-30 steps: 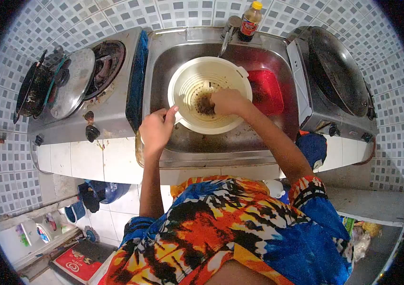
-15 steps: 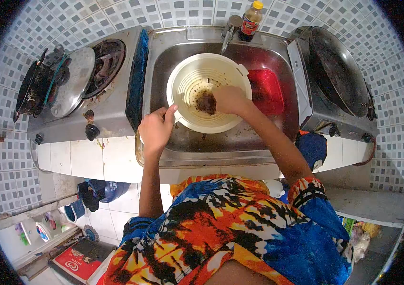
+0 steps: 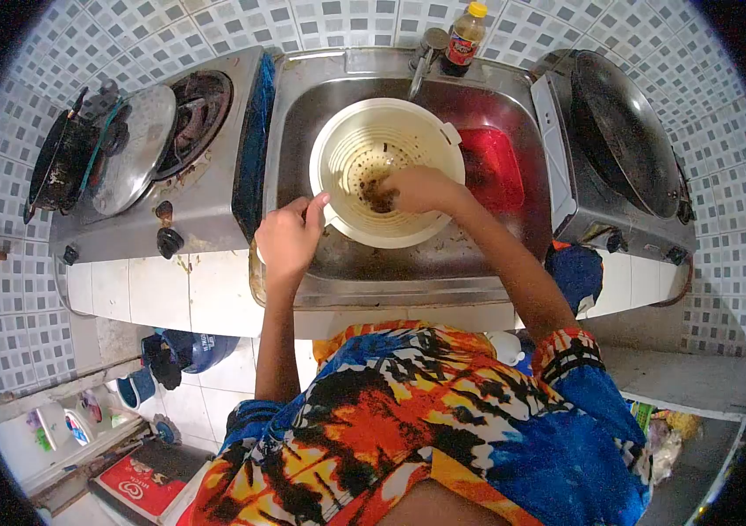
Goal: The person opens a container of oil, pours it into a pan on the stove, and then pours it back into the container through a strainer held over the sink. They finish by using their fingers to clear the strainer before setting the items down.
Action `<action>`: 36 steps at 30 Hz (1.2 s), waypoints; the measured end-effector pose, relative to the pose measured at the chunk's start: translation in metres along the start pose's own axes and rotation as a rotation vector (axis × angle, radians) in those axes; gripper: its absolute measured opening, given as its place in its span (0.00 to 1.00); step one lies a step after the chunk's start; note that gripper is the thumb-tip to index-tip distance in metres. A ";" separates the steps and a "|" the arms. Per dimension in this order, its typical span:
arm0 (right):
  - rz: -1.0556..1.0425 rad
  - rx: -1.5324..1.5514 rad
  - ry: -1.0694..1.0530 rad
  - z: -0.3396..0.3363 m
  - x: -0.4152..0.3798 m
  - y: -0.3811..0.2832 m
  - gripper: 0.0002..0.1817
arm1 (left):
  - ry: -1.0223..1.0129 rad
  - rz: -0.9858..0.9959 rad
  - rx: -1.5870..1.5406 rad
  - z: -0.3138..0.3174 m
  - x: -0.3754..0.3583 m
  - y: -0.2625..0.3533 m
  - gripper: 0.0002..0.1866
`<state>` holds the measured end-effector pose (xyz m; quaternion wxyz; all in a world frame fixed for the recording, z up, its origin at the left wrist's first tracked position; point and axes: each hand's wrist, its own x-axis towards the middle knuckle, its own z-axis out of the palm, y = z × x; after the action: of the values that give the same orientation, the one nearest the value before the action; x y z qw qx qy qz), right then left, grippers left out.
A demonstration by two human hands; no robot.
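A cream plastic colander (image 3: 347, 140) with small dark holes in its bottom sits tilted in the metal sink (image 3: 513, 254). My left hand (image 3: 288, 232) is closed on its near-left handle, the thumb lying on top at the rim. Inside the bowl, my right hand (image 3: 421, 190) reaches to the bottom with its fingers bent together. Under the fingertips lies a dark brown clump (image 3: 380, 202), too smeared to name. Brown specks dot the bottom around it.
A red tub (image 3: 496, 171) stands in the sink's right side, below the tap (image 3: 426, 61). Behind the rim is a yellow-capped bottle (image 3: 463, 39). Stoves flank the sink, the left with a metal lid (image 3: 136, 153), the right with a large black pan (image 3: 627, 131).
My right hand has shifted slightly left and its fingers reach further over the brown clump, which shows less. My left hand stays at the handle.
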<state>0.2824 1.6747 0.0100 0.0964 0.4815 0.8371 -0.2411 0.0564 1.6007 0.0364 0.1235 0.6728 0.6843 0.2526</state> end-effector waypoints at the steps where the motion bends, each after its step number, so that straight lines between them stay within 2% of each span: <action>1: 0.096 0.006 0.080 -0.003 -0.003 -0.005 0.26 | 0.017 0.019 -0.001 0.000 0.000 0.000 0.21; 5: 0.147 0.053 0.156 -0.001 -0.002 -0.009 0.27 | 0.018 0.008 -0.021 0.000 -0.001 0.000 0.21; 7: -0.099 0.044 0.025 0.003 0.003 -0.007 0.20 | 0.016 0.018 -0.030 0.000 -0.001 0.000 0.22; 8: -0.102 0.042 0.022 0.005 0.004 -0.005 0.20 | 0.018 0.014 -0.031 0.000 -0.001 0.000 0.22; 10: 0.064 0.041 0.047 -0.001 0.000 -0.010 0.25 | 0.000 -0.001 -0.007 0.000 -0.002 0.000 0.23; 13: 0.142 0.104 0.166 -0.006 -0.010 -0.020 0.25 | -0.002 -0.001 0.007 0.002 -0.002 -0.002 0.23; 14: 0.144 0.105 0.167 0.000 -0.005 -0.014 0.25 | -0.002 0.000 0.007 0.002 -0.002 -0.003 0.23; 16: 0.039 -0.005 -0.010 0.012 0.008 -0.001 0.25 | 0.024 0.013 -0.004 0.003 -0.002 -0.003 0.23; 17: 0.037 -0.007 -0.011 0.013 0.008 0.002 0.25 | 0.026 0.011 -0.005 0.003 -0.002 -0.003 0.23; 19: 0.186 0.034 0.175 0.002 -0.005 -0.007 0.15 | 0.035 0.034 0.032 0.004 -0.003 -0.003 0.23; 20: 0.187 0.034 0.173 -0.002 -0.007 -0.009 0.15 | 0.034 0.033 0.030 0.003 -0.003 -0.003 0.23; 23: 0.272 -0.055 0.129 -0.002 -0.006 -0.010 0.16 | 0.010 0.025 0.015 0.002 -0.003 -0.003 0.23; 25: 0.172 -0.022 -0.024 0.004 -0.005 -0.011 0.16 | 0.016 0.021 0.041 0.004 -0.002 -0.004 0.23; 26: 0.172 -0.021 -0.025 0.006 -0.006 -0.010 0.16 | 0.015 0.021 0.041 0.005 -0.002 -0.005 0.23; 28: 0.101 0.078 0.214 0.009 -0.008 -0.010 0.17 | 0.022 0.040 0.028 0.005 -0.003 -0.005 0.23; 32: 0.255 0.011 0.223 0.000 -0.009 -0.011 0.18 | 0.015 0.027 0.020 0.004 -0.002 -0.005 0.23; 34: 0.139 -0.042 -0.041 -0.009 -0.015 -0.015 0.19 | 0.010 0.024 0.040 0.005 -0.002 -0.005 0.23; 36: 0.142 0.007 -0.017 -0.007 -0.013 -0.013 0.19 | 0.012 0.034 0.029 0.004 -0.003 -0.003 0.23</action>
<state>0.2785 1.6623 0.0256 0.1185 0.5378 0.7992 -0.2408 0.0564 1.5986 0.0310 0.1053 0.6843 0.6773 0.2488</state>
